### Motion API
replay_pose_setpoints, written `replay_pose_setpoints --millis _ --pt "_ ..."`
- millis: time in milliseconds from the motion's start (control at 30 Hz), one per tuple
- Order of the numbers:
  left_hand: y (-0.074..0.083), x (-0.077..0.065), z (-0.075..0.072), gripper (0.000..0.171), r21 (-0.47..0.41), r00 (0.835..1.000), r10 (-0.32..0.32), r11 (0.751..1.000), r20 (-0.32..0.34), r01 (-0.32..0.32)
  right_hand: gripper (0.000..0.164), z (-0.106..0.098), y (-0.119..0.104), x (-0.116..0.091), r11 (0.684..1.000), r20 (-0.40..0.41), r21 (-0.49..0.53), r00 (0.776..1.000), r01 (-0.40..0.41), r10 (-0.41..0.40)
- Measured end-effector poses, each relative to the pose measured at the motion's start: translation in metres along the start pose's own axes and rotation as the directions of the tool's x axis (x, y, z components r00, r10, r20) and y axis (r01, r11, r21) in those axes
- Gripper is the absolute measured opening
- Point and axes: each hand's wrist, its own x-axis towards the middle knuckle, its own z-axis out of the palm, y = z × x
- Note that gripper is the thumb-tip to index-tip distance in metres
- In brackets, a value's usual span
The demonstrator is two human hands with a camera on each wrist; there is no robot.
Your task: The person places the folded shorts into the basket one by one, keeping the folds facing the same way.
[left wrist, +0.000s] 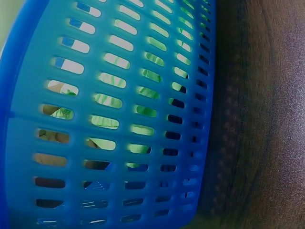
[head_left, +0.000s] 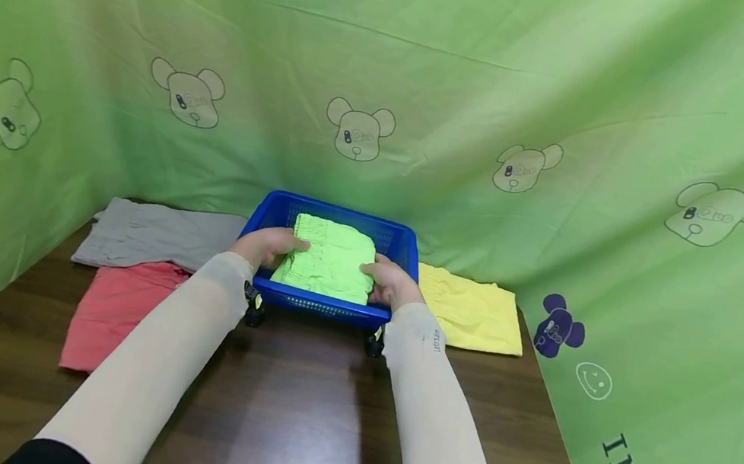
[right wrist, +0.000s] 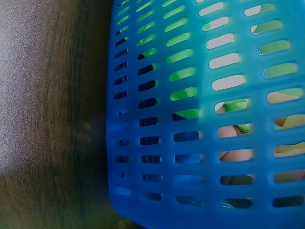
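Observation:
A folded lime-green garment (head_left: 334, 258) with a gathered waistband edge is inside the blue plastic basket (head_left: 315, 304). My left hand (head_left: 272, 243) grips its left side, thumb on top and fingers beneath. On the opposite side my right hand (head_left: 392, 280) holds it the same way, thumb over the edge. Both wrist views look through the slotted basket wall (left wrist: 109, 86); behind the slots show green cloth and, in the right wrist view, parts of the fingers (right wrist: 236, 155).
Left of the basket lie a grey folded garment (head_left: 158, 234) and a red one (head_left: 123, 303) overlapping it. A yellow folded garment (head_left: 473, 312) lies to the right. All are on a dark wooden surface (head_left: 297, 407). A green printed curtain (head_left: 433, 55) hangs behind and at both sides.

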Motion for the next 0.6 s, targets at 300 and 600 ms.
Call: replay_pose_setpoints --millis 300,600 --pt "0.0011 0.0000 0.0073 0.085 -0.031 1.000 -0.017 0.999 0.024 0.017 0.060 -0.0051 0.0049 -0.0011 1.000 0.013 -0.008 1.000 0.005 -0.005" --pt "0.0030 0.0028 0.0014 0.076 -0.061 0.999 0.000 0.998 0.044 0.002 0.074 0.0000 0.0006 0.0005 0.999 0.005 -0.036 1.000 -0.013 0.013"
